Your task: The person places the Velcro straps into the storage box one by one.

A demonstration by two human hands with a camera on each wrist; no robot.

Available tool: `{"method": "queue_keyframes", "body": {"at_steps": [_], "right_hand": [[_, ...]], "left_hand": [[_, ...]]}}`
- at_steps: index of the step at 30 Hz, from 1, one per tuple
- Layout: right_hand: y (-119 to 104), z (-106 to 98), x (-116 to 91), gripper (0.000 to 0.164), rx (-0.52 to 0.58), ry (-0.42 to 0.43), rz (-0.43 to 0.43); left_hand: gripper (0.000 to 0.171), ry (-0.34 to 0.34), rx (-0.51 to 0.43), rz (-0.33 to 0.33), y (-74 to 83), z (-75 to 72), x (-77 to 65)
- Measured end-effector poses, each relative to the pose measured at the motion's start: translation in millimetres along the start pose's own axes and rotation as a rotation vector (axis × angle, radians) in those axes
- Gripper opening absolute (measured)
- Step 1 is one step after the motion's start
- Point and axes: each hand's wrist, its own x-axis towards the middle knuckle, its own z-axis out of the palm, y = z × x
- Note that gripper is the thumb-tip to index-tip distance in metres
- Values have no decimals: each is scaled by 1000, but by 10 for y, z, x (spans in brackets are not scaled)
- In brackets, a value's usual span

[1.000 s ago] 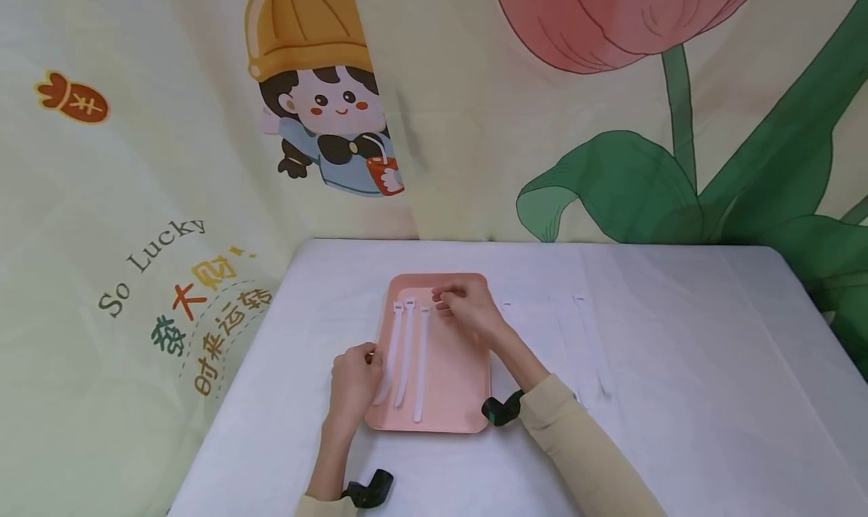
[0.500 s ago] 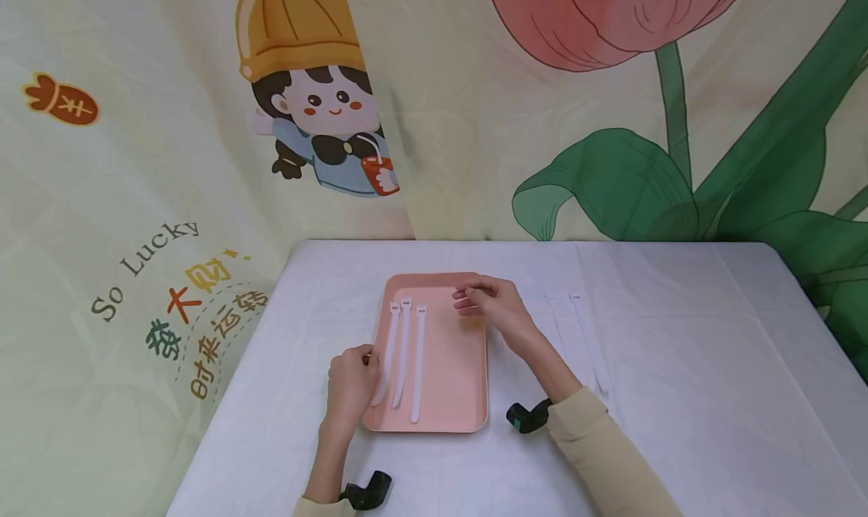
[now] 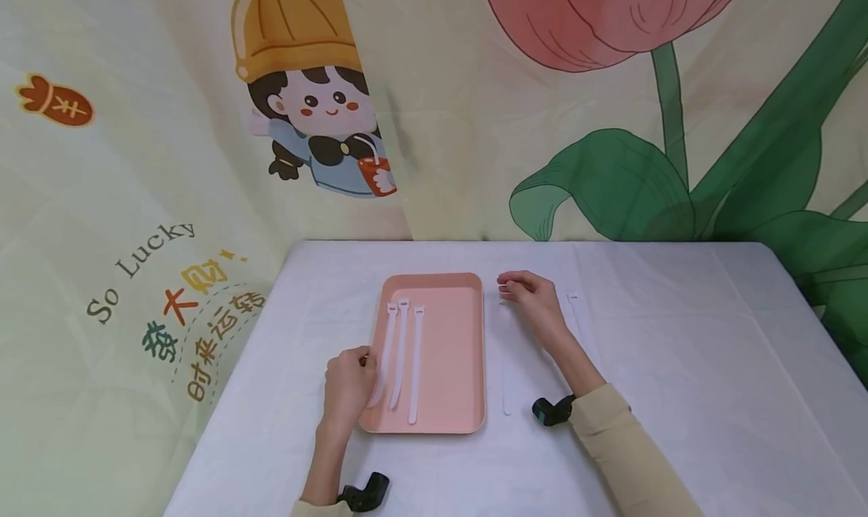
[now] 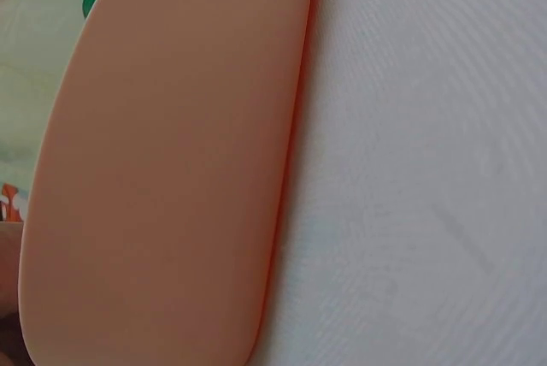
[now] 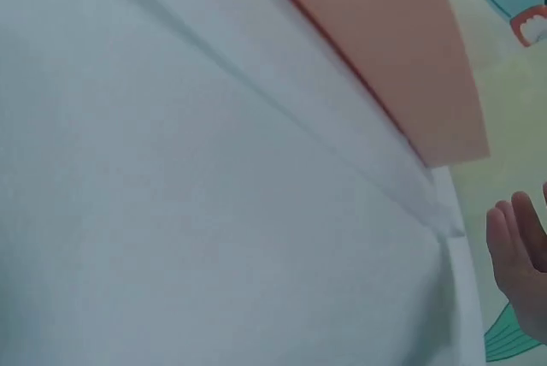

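My left hand (image 3: 349,389) grips the left rim of a pink tray (image 3: 450,366). On the tray's left half lie three white cable ties (image 3: 417,366), side by side with their slotted heads at the far end. My right hand (image 3: 532,298) is just right of the tray with fingers loosely bent, holding nothing visible. Under its fingertips a white cable tie (image 3: 505,381) lies on the white tablecloth. Another cable tie (image 3: 574,310) lies farther right, partly hidden by the right forearm. The left wrist view is mostly filled by the tray's side (image 4: 171,144); only a sliver of the hand shows there.
A white cloth covers the table (image 3: 712,351). Behind it hangs a printed backdrop (image 3: 447,125) with a cartoon figure and a large flower. A black wrist camera (image 3: 366,492) sits on the left wrist, another camera (image 3: 552,410) on the right.
My right hand has moved right, from over the tray to above the cable tie beside it. The left hand stays at the tray's rim. The whole head view has shifted slightly.
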Motion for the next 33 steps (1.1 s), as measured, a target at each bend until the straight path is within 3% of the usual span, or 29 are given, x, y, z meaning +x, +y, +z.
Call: {"method": "queue_keyframes", "body": {"at_steps": [9,22,33], "right_hand": [[117,-47,77,27,-113,41,37],[175,-22,85,34,-130,-30,98],[190,11,39,33,-187,-45,68]], "left_hand": [[23,6,-4,8,0,-1,9],[23,8,-8,4,-21,5,7],[24,8,-3,-6,-27,1,8]]}}
